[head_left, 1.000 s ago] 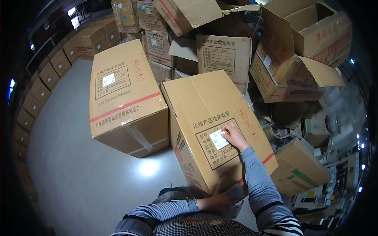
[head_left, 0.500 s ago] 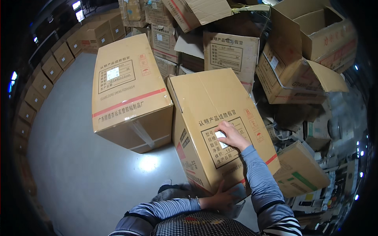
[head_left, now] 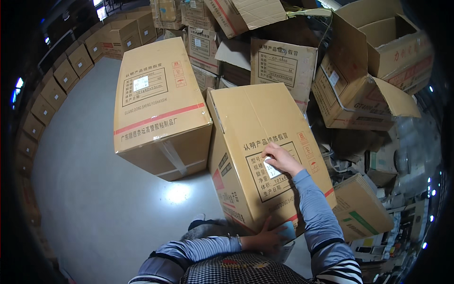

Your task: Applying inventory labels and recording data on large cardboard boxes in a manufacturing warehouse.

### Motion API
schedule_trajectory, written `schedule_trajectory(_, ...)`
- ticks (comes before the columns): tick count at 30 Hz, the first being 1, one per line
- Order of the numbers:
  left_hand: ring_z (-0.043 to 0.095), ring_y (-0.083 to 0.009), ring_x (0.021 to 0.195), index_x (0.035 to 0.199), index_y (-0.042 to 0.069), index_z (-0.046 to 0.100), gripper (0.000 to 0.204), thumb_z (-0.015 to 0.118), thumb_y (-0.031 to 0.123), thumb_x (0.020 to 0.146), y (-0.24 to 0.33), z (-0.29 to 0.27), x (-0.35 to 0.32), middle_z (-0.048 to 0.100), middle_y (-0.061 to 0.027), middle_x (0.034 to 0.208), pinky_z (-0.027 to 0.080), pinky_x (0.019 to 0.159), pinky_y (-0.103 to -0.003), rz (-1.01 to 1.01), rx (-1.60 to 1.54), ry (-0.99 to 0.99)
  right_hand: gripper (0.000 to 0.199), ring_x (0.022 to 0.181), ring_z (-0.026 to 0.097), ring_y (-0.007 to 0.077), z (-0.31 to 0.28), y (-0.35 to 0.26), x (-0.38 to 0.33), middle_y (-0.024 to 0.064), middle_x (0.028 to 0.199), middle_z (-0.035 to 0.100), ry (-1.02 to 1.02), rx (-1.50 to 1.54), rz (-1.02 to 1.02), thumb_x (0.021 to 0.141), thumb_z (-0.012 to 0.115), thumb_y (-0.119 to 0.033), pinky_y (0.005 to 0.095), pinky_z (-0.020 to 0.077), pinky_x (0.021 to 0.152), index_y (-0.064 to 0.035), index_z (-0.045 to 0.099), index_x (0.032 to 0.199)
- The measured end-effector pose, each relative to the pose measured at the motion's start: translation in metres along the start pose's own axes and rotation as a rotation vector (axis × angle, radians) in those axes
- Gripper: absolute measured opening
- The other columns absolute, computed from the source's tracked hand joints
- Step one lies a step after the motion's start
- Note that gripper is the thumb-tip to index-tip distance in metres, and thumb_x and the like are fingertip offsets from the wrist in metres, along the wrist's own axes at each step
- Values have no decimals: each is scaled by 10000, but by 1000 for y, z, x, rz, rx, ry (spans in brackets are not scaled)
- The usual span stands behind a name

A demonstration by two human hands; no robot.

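A tall brown cardboard box (head_left: pixel 246 113) stands right in front of me, its printed face up. Over the printed table on that face is my right hand (head_left: pixel 281 160), fingers curled together at the upper edge of a small white label (head_left: pixel 271 170). Part of the label is hidden beneath the fingers. Low at the box's near edge, my left hand (head_left: pixel 263 239) holds a flat light-blue object (head_left: pixel 287 231) whose kind I cannot make out. To the left stands a similar box (head_left: pixel 161 109) with a white label (head_left: pixel 141 84) on its printed table.
Worn boxes (head_left: pixel 283 66) are piled at the back, and an open box (head_left: pixel 350 85) with raised flaps is at the right. Flattened cardboard (head_left: pixel 364 208) leans at the lower right. A row of labelled boxes (head_left: pixel 52 97) curves along the left across the grey floor (head_left: pixel 90 165).
My right hand has shifted slightly up along the label, and more of the label's printed face shows. My left hand stays low with the blue object. The whole view has moved a little.
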State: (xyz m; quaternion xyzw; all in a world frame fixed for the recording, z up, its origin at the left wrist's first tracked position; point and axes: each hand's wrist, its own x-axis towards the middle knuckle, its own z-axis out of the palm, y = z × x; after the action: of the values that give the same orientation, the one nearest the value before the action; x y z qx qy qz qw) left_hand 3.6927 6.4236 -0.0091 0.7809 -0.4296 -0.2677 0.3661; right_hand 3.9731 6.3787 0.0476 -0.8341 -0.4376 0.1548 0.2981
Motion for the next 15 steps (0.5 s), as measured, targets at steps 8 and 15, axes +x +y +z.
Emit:
schedule_trajectory(8,161,-285,1481,1239,162,628,501,615,419,809,-16,44,9,488,-1,1415,-66,980,-826,61,86,265,175,1121,533,311,-13,-5,-31,101,1126,581,263,438,9,762,662,-12,366,442,974,-3,601,925)
schedule_trajectory(15,187,-292,1473,1215,169,649,484,617,399,790,17,-12,-2,417,-83,1474,-16,970,-830,63,145,94,181,1252,502,337,7,10,-36,98,1262,600,247,-134,-59,773,711,-74,415,327,1114,-65,707,954)
